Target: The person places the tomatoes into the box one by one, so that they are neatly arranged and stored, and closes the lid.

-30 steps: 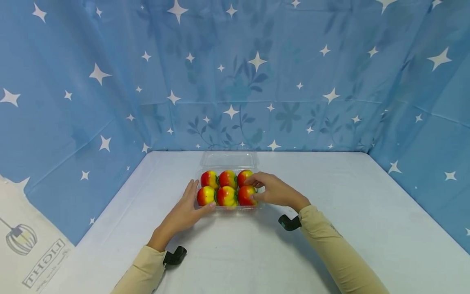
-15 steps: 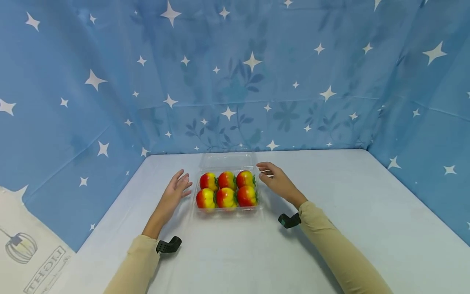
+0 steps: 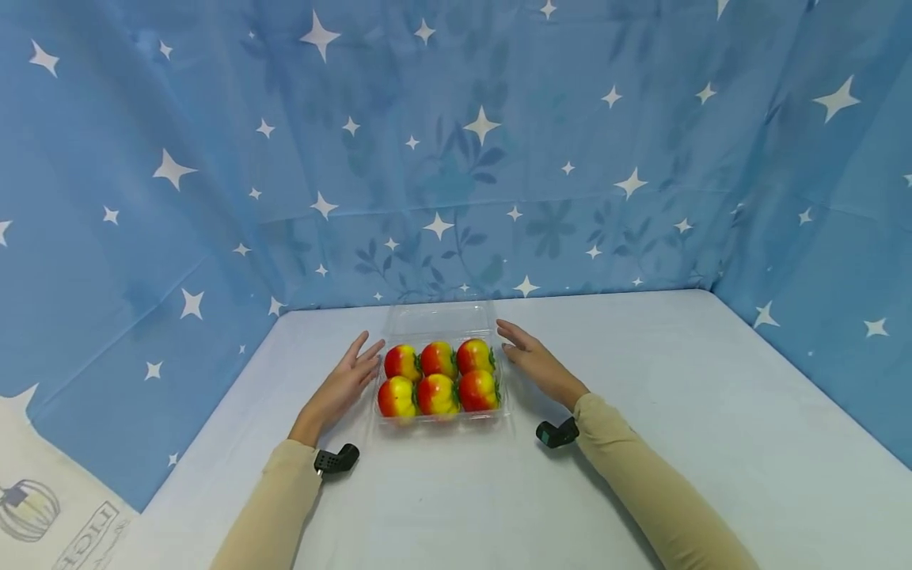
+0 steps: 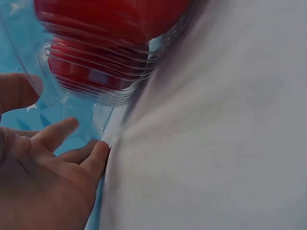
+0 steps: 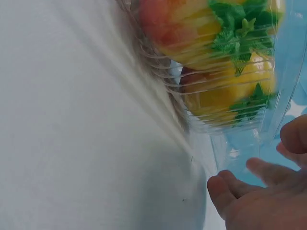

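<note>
A clear plastic clamshell box (image 3: 442, 417) sits on the white table, its lid (image 3: 440, 318) folded back toward the curtain. Inside, round red-and-yellow fruits (image 3: 438, 394) lie in two rows of three. Green leafy tops (image 5: 242, 31) show on some of them. Beside the box's left wall is my left hand (image 3: 340, 393), fingers extended and holding nothing. On the opposite side, my right hand (image 3: 539, 368) has its fingers stretched toward the box's back right corner, with nothing in its grasp. Whether either hand touches the plastic is hard to tell.
A white cloth covers the table (image 3: 627, 348). Behind it and along both sides hangs a blue curtain (image 3: 399, 158) with white stars. Printed cream fabric (image 3: 53, 514) shows at the lower left.
My right hand has left the front right fruit and drawn back to the box's right side. The left hand moved off the box, then came back close to its left wall.
</note>
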Available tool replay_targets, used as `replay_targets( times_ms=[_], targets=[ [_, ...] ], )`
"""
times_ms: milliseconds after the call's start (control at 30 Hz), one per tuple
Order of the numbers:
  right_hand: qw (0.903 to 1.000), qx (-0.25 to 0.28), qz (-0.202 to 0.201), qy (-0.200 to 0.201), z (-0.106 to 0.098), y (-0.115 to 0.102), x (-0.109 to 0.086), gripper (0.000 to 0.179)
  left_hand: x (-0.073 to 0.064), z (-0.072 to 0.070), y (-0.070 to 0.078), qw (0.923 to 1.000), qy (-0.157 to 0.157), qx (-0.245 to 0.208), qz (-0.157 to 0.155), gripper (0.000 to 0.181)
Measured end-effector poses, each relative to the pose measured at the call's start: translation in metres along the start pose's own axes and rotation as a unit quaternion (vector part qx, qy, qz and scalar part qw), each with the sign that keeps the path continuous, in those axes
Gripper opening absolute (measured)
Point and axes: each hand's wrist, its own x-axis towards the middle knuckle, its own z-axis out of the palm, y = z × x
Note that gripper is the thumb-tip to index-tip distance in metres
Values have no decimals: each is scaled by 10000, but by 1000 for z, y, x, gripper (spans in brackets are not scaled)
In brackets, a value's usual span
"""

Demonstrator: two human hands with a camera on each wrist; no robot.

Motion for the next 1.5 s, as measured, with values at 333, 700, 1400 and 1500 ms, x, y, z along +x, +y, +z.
replay_targets(
  times_ms=[333, 700, 1400, 1500],
  targets=[
    [9997, 182, -14, -170, 5, 1, 1, 62, 9, 4, -1, 9982, -69, -587, 30, 71],
    [9993, 305, -229, -46, 8, 6, -1, 65, 9, 7, -8, 9930, 239, -1140, 195, 69],
    [9931, 942, -508, 485, 7, 5, 0, 73, 11, 5, -6, 9931, 406, -989, 487, 68],
    [9939, 871, -483, 475, 7, 5, 0, 72, 12, 6, -7, 9937, 408, -916, 506, 64]
  ],
)
